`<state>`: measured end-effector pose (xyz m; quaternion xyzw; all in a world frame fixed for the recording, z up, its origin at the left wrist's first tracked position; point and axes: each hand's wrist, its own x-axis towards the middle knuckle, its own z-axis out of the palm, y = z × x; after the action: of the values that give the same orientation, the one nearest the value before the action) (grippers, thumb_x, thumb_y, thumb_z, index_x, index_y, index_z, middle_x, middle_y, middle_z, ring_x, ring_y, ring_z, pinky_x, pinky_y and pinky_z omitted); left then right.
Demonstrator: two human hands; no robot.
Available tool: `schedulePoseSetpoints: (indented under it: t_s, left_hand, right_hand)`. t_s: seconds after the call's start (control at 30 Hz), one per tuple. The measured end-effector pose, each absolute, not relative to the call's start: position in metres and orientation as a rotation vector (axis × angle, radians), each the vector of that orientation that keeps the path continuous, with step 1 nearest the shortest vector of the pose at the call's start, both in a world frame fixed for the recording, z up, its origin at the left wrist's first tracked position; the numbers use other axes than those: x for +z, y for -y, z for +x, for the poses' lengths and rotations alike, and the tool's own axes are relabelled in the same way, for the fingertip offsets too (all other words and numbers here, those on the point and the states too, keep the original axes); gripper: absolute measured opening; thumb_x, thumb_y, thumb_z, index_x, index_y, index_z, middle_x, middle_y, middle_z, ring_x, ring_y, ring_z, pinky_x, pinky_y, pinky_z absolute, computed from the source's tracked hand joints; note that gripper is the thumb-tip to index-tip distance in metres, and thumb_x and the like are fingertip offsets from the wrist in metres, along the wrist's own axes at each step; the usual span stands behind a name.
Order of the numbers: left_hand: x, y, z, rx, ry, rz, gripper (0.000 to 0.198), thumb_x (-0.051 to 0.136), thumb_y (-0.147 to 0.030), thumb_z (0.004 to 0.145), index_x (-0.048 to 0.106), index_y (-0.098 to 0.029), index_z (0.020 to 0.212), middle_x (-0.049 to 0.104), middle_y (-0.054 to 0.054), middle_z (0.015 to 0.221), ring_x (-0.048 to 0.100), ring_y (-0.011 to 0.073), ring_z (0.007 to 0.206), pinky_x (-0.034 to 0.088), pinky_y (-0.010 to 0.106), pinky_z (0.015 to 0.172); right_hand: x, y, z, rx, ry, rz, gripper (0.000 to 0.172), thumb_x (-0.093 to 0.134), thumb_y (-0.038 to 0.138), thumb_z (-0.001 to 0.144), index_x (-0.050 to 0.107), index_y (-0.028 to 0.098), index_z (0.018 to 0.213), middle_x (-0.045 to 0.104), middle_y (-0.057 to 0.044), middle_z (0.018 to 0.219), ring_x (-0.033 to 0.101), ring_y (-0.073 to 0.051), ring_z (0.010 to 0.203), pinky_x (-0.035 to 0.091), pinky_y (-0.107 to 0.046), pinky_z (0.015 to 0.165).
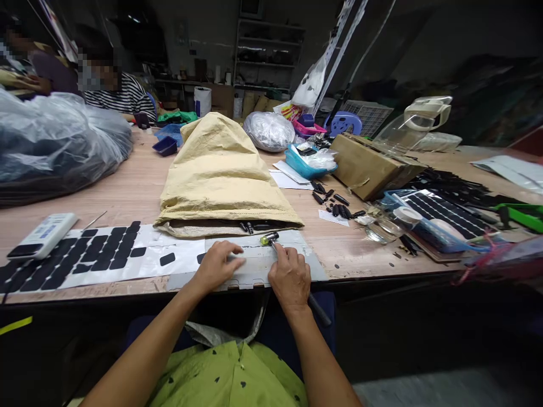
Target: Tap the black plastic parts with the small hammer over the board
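My right hand (291, 278) is wrapped round a small hammer (268, 238). Its head has a yellow-green face and a shiny metal part, and its dark handle end sticks out below my wrist. The head is over a worn grey board (303, 263) at the table's front edge. To the left, my left hand (217, 264) is over the same board, with thumb and fingers apart and nothing visible between them. Just beyond both hands lies a large pale-yellow sack (229, 181). Small black pieces (249, 227) show at its mouth.
A white sheet with black rounded stickers (123, 249) and a white box-shaped device (42, 236) lie left. Black handle-like parts (341, 212), a cardboard box (369, 164) and a blue tray (441, 226) stand right. A co-worker in stripes (136, 93) sits at the far left.
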<state>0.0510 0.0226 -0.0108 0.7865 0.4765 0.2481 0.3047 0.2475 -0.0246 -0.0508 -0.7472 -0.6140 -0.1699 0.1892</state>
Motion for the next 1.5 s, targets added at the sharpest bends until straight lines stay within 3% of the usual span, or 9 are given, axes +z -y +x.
schedulePoseSetpoints:
  t_s: [0.07, 0.17, 0.4, 0.57, 0.77, 0.97, 1.2, 1.5]
  left_hand:
    - [-0.009, -0.048, 0.067, 0.704, -1.503, 1.948, 0.024, 0.056, -0.036, 0.089, 0.070, -0.019, 0.100, 0.072, 0.006, 0.095, 0.064, 0.0197, 0.086, 0.050, 0.032, 0.077]
    - [-0.005, -0.084, 0.091, 0.635, -1.835, 1.838, 0.026, 0.056, -0.039, 0.086, 0.071, -0.018, 0.091, 0.073, 0.007, 0.092, 0.065, 0.0220, 0.084, 0.049, 0.030, 0.069]
    - [0.005, -0.118, 0.120, 0.351, -2.116, 1.914, 0.028, 0.062, -0.035, 0.073, 0.074, -0.014, 0.087, 0.074, 0.017, 0.093, 0.067, 0.0330, 0.095, 0.046, 0.037, 0.077]
    - [0.008, -0.106, 0.102, 0.270, -2.008, 2.037, 0.018, 0.061, -0.025, 0.071, 0.072, -0.016, 0.083, 0.074, 0.012, 0.087, 0.066, 0.0284, 0.087, 0.043, 0.036, 0.078]
    - [-0.002, -0.060, 0.063, 0.390, -1.592, 2.254, 0.018, 0.062, -0.027, 0.072, 0.072, -0.022, 0.086, 0.071, 0.003, 0.083, 0.057, 0.0251, 0.092, 0.037, 0.038, 0.084]
    - [-0.025, -0.039, 0.049, 0.546, -1.502, 2.226, 0.020, 0.064, -0.033, 0.079, 0.072, -0.024, 0.096, 0.066, 0.003, 0.088, 0.052, 0.0228, 0.093, 0.035, 0.037, 0.085]
    - [-0.022, -0.047, 0.049, 0.468, -1.448, 2.155, 0.021, 0.069, -0.035, 0.079, 0.075, -0.028, 0.098, 0.067, 0.002, 0.091, 0.051, 0.0237, 0.098, 0.032, 0.039, 0.088]
    - [-0.024, -0.051, 0.046, 0.475, -1.386, 2.177, 0.018, 0.068, -0.034, 0.081, 0.077, -0.030, 0.096, 0.067, 0.002, 0.090, 0.051, 0.0225, 0.097, 0.032, 0.038, 0.087]
  right_hand:
    - [-0.052, 0.024, 0.247, -0.489, 1.722, -2.091, 0.044, 0.052, 0.010, 0.082, 0.062, 0.019, 0.124, 0.061, -0.008, 0.096, 0.048, -0.022, 0.085, 0.030, -0.034, 0.070]
    - [-0.052, 0.024, 0.247, -0.495, 1.727, -2.078, 0.043, 0.052, 0.010, 0.082, 0.061, 0.019, 0.123, 0.061, -0.008, 0.096, 0.048, -0.023, 0.085, 0.030, -0.034, 0.070]
    - [-0.051, 0.021, 0.248, -0.465, 1.741, -2.087, 0.043, 0.052, 0.011, 0.083, 0.061, 0.019, 0.124, 0.060, -0.008, 0.097, 0.048, -0.023, 0.085, 0.031, -0.035, 0.070]
    - [-0.050, 0.022, 0.246, -0.423, 1.718, -2.104, 0.044, 0.052, 0.011, 0.083, 0.061, 0.021, 0.124, 0.059, -0.009, 0.098, 0.048, -0.024, 0.086, 0.031, -0.035, 0.069]
    - [-0.049, 0.022, 0.248, -0.360, 1.639, -2.145, 0.040, 0.052, 0.021, 0.089, 0.059, 0.018, 0.128, 0.059, -0.011, 0.099, 0.051, -0.024, 0.088, 0.034, -0.035, 0.070]
    - [-0.047, 0.022, 0.256, -0.103, 1.608, -2.126, 0.025, 0.050, 0.021, 0.091, 0.069, 0.016, 0.106, 0.065, -0.010, 0.095, 0.057, -0.024, 0.088, 0.041, -0.035, 0.074]
    - [-0.038, 0.043, 0.233, 0.269, 1.635, -1.545, 0.039, 0.046, 0.024, 0.095, 0.059, 0.019, 0.131, 0.067, -0.009, 0.116, 0.062, -0.020, 0.103, 0.050, -0.033, 0.090]
    - [-0.035, 0.052, 0.211, 0.184, 1.811, -1.508, 0.042, 0.039, 0.019, 0.098, 0.060, 0.023, 0.134, 0.063, -0.005, 0.087, 0.061, -0.015, 0.080, 0.050, -0.026, 0.078]
